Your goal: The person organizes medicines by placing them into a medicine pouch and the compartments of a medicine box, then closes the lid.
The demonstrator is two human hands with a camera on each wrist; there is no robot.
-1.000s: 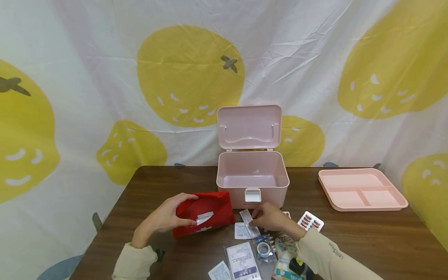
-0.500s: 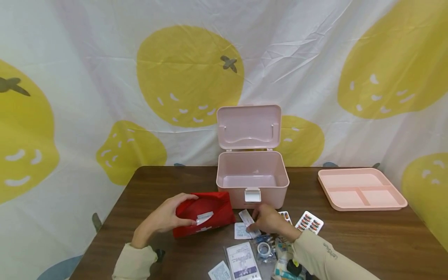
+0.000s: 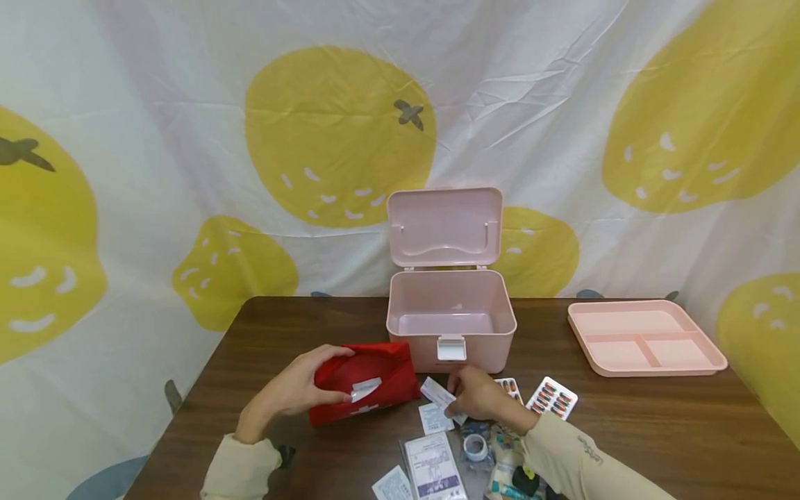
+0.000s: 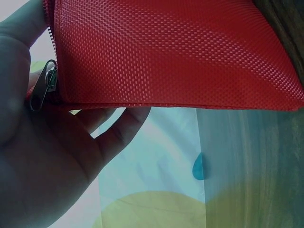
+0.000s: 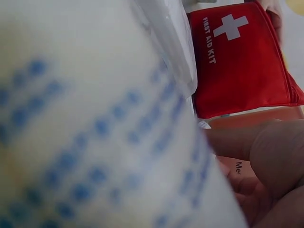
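My left hand (image 3: 294,385) grips the left end of a red first aid pouch (image 3: 396,390), thumb at the front and fingers over the top. The pouch gapes upward, with white packets (image 3: 365,389) showing inside. A zipper pull (image 4: 44,85) hangs beside the palm in the left wrist view. In front of the pink box, my right hand (image 3: 480,394) pinches a narrow white packet (image 3: 435,390) lying at a slant. Its end overlaps a square white packet (image 3: 435,419) on the table. The right wrist view is largely filled by a blurred bag with blue print (image 5: 109,128).
An upright-lidded pink box (image 3: 450,302) stands behind the hands. A pink divided tray (image 3: 650,338) lies at the back right. Nearer me are blister packs (image 3: 553,398), a tape roll (image 3: 475,448), a bagged white packet (image 3: 434,465) and a printed bag (image 3: 506,469).
The narrow packet has shifted slightly left and turned in my right hand's fingers. The square packet beneath and the tape roll have moved a little toward me. My left hand and the pouch stay put.
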